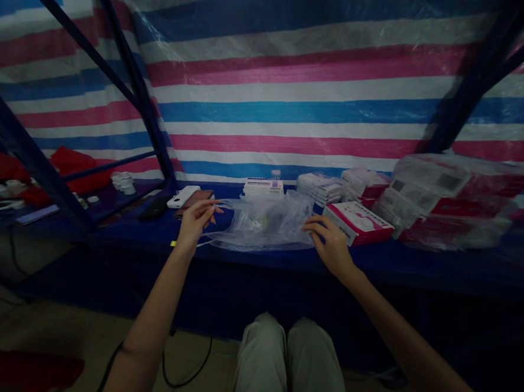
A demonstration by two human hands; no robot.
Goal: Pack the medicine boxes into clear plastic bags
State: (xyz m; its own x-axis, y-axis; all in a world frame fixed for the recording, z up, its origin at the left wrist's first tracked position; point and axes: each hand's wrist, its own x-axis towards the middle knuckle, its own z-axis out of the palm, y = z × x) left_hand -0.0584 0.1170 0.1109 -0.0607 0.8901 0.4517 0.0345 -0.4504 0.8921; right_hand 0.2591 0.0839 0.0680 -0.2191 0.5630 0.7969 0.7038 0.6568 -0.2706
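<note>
A clear plastic bag (263, 222) lies crumpled on the dark blue shelf (149, 232) in front of me. My left hand (195, 219) pinches the bag's left edge with fingers curled. At the bag's right edge my right hand (330, 243) grips the plastic, fingers bent. A pink and white box (359, 222) lies just right of my right hand. Small items show dimly inside the bag.
Behind the bag stand a white box with a small bottle (264, 186) and stacks of packets (321, 185). Wrapped bundles of red boxes (448, 199) fill the right. A white device (183, 196) and dark phones lie left. Blue rack posts (145, 108) rise before a striped tarp.
</note>
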